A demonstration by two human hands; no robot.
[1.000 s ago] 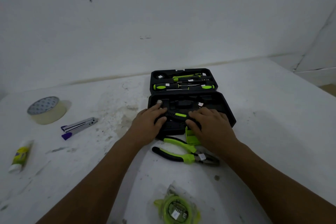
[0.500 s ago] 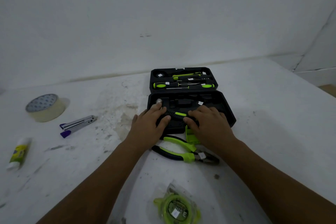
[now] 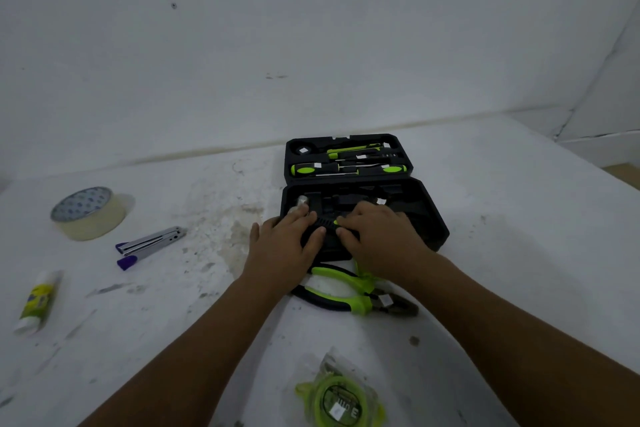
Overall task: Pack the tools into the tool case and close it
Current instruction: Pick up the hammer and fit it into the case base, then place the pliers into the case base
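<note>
A black tool case (image 3: pixel 429 215) lies open on the white table, its lid (image 3: pixel 348 139) tilted back with green-and-black screwdrivers (image 3: pixel 346 169) clipped in it. Both hands press on a black-handled hammer (image 3: pixel 323 221) lying across the case's near half; its silver head (image 3: pixel 302 201) shows at the left. My left hand (image 3: pixel 282 250) covers the handle's left part and my right hand (image 3: pixel 381 239) its right part. Green-and-black pliers (image 3: pixel 356 298) lie on the table just in front of the case. A green tape measure in a clear bag (image 3: pixel 341 399) sits nearer me.
On the left of the table are a roll of masking tape (image 3: pixel 88 213), a silver stapler with purple ends (image 3: pixel 149 246) and a glue stick (image 3: pixel 36 302). A white wall rises behind the case. The table's right edge runs diagonally at far right.
My hands have drawn closer together over the hammer's handle, the right one sliding left. The view has tipped slightly. The loose tools have not moved.
</note>
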